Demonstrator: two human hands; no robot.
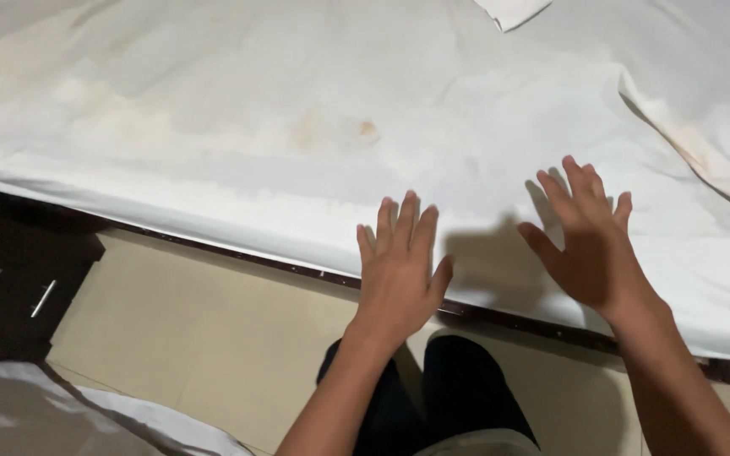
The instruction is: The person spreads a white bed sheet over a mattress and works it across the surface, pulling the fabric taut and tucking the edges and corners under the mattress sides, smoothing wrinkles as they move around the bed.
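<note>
Both hands are seen spread flat with fingers wide, nothing gripped. The left hand (399,266) is placed at the bed's near edge; the right hand (589,245) is set further in. The white bed sheet (297,127) is found beneath and beyond the fingertips, stained mid-field.

My left hand (399,262) & right hand (589,245) lie flat, fingers spread, on white sheet (297,110) nr the bed's dark edge (500,317).
</note>
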